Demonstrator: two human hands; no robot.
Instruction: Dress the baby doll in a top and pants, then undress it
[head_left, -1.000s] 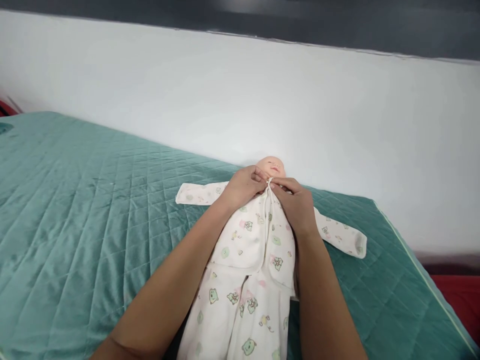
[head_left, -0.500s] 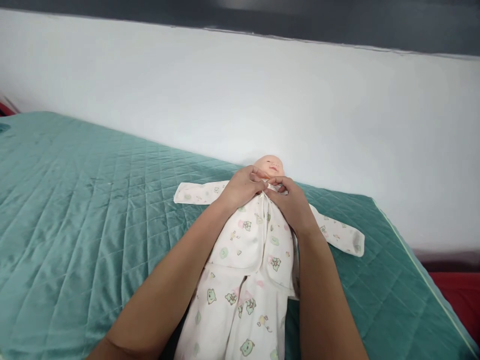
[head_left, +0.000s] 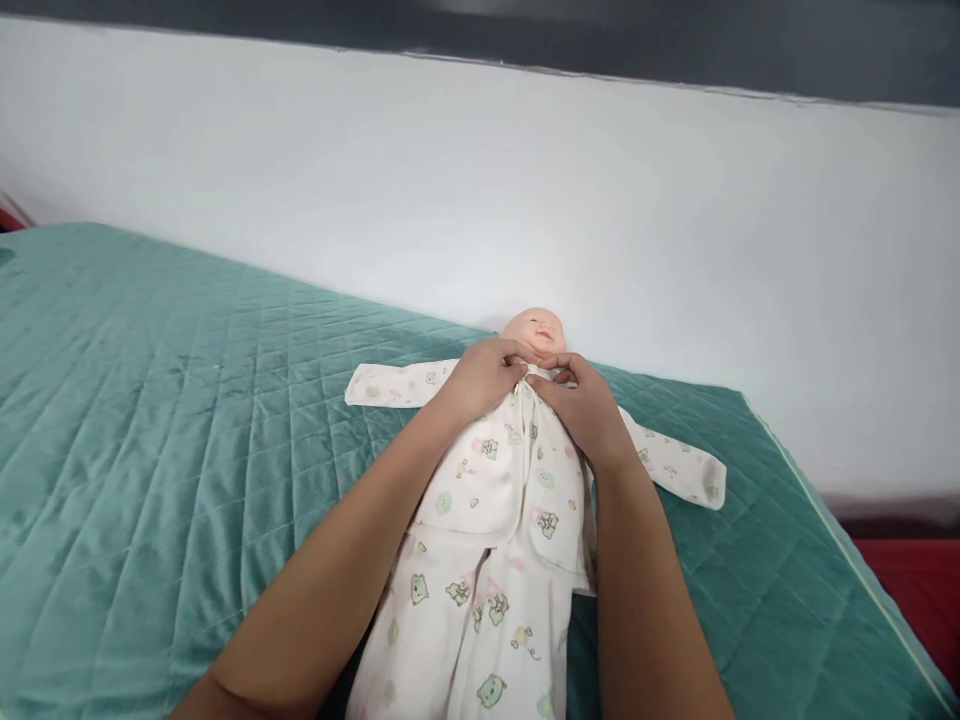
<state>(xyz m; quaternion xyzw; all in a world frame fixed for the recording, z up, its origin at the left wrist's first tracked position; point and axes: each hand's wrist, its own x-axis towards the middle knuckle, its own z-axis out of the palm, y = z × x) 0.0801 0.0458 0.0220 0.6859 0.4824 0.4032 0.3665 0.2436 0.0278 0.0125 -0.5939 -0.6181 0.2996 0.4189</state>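
A baby doll (head_left: 534,328) lies on its back, its head toward the wall. It wears a white baby jacket (head_left: 480,490) printed with green bears, the sleeves stretched out to both sides, and matching trousers (head_left: 442,630). My left hand (head_left: 489,376) pinches the jacket's neckline from the left, just under the doll's chin. From the right, my right hand (head_left: 576,395) pinches the same neckline with thumb and forefinger. The fingertips of both hands almost meet there. Below them the jacket's front edges hang side by side. My fingers hide the exact fastening at the collar.
A green quilted cover (head_left: 187,400) lies under the doll, its piped edge (head_left: 825,530) running down at the right. Behind stands a white wall (head_left: 375,180) with a dark band (head_left: 675,50) above. Something red (head_left: 907,590) shows at the lower right.
Both hands stay at the neckline. The left fingers have shifted slightly down and left, and the view has moved a little.
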